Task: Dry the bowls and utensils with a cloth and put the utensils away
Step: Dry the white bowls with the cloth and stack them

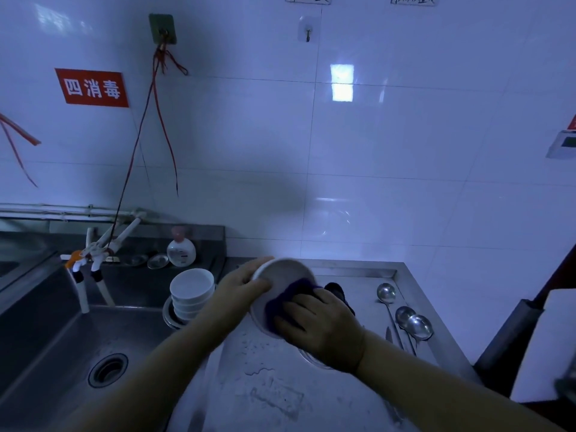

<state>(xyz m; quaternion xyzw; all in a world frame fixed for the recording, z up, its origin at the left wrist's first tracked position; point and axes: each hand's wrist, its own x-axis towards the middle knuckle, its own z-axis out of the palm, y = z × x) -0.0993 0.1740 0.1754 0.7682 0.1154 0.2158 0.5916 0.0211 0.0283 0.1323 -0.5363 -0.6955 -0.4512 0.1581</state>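
One held bowl (282,277), one stack of white bowls (192,291) (about four, lower ones hard to separate), three ladles (405,314), one purple cloth (286,299), one soap bottle (180,249).

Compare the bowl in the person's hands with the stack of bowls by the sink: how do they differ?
The held bowl is tilted on edge, off the counter; the stacked bowls sit upright. The held bowl has a purple cloth pressed into it; the stacked bowls are untouched. Both look white and round.

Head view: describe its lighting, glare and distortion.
Head view: dim, blue-tinted light; bright window glare on the wall tiles; a soft shadow falls across the wall behind the bowl; the wide-angle lens bends the counter and tile lines; the stacked bowls and spoons look soft.
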